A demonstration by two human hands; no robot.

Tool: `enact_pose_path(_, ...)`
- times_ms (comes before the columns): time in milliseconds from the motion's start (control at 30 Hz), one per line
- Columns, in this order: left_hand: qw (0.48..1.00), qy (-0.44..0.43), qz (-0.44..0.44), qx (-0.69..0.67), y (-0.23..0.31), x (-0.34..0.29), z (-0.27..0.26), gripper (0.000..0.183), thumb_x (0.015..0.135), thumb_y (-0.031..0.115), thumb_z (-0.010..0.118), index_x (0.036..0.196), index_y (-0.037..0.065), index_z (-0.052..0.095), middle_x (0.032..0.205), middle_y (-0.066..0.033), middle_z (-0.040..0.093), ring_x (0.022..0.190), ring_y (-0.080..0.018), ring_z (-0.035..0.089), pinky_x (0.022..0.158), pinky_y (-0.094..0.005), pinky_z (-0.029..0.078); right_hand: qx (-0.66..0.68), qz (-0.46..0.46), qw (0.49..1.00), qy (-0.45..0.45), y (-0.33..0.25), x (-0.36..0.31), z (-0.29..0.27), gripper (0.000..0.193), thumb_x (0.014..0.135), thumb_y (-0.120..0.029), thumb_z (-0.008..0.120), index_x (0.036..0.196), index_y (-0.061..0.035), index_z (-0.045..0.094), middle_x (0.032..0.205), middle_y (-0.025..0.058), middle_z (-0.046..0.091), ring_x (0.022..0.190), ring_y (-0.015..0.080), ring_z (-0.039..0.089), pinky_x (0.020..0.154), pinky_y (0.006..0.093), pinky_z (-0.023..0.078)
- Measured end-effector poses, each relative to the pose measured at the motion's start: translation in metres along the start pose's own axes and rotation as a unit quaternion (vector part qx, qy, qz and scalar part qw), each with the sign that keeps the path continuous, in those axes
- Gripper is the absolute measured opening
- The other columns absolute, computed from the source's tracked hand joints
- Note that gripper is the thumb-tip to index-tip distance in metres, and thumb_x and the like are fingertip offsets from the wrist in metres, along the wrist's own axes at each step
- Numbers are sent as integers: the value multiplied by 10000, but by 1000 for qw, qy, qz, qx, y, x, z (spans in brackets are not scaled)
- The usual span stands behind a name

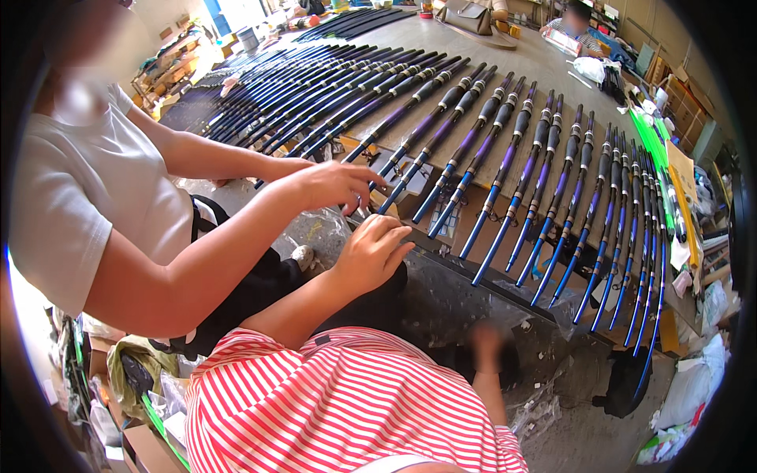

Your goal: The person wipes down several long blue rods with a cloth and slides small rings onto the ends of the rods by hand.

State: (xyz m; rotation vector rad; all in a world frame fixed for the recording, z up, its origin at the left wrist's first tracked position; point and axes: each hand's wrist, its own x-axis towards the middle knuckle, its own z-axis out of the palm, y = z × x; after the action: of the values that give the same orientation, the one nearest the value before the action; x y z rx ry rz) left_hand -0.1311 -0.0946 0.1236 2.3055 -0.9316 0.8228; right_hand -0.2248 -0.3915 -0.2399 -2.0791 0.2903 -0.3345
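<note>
My left hand is just off the table's near edge, below the blue end of a fishing rod. Its fingers are loosely bent and a little apart, and nothing shows in them. Low on the right, over the floor, my right hand is smeared, so its fingers cannot be read. Many fishing rods with black grips, purple sections and blue ends lie side by side across the table. Beside me at the left, a co-worker's hand reaches over the rod ends, close above my left hand.
The co-worker in a white shirt stands close at my left. A grey handbag lies at the table's far side, near a seated person. White plastic bags and cardboard boxes flank the work area. Black cloth hangs at the right.
</note>
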Motion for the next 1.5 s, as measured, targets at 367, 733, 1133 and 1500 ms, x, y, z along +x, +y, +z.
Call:
enact_pose_path(367,899,198,-350,-175,-62,-61,-11,174,820,119,555,686,30,489,553,16,425,463,-64,386,418,-204,295,31,110,991,-65,-14,-11,-4,206,802,-182,572,767,18,604,598,49,579,495,112,545,454,234,428)
enact_pose_path(733,364,-14,-435,-823,-153,-30,44,431,871,378,438,950,-34,541,706,-50,557,588,-120,505,522,-210,410,495,183,801,-282,-297,86,71,301,846,-292,522,928,-7,575,796,75,610,704,156,600,637,269,485)
enact_pose_path(1133,239,-60,-343,-906,-171,-1,66,411,890,247,414,1191,-32,407,688,-30,511,566,-105,454,552,-212,397,739,146,617,-229,-351,153,130,283,820,-232,561,1066,-96,523,867,32,618,773,128,602,681,268,491)
enact_pose_path(1500,224,162,-403,-872,-245,-102,33,259,854,285,489,833,40,567,653,-35,542,535,-123,465,468,-211,386,632,240,638,-369,-379,138,185,300,817,-317,547,892,-33,605,853,103,636,746,193,627,663,289,519)
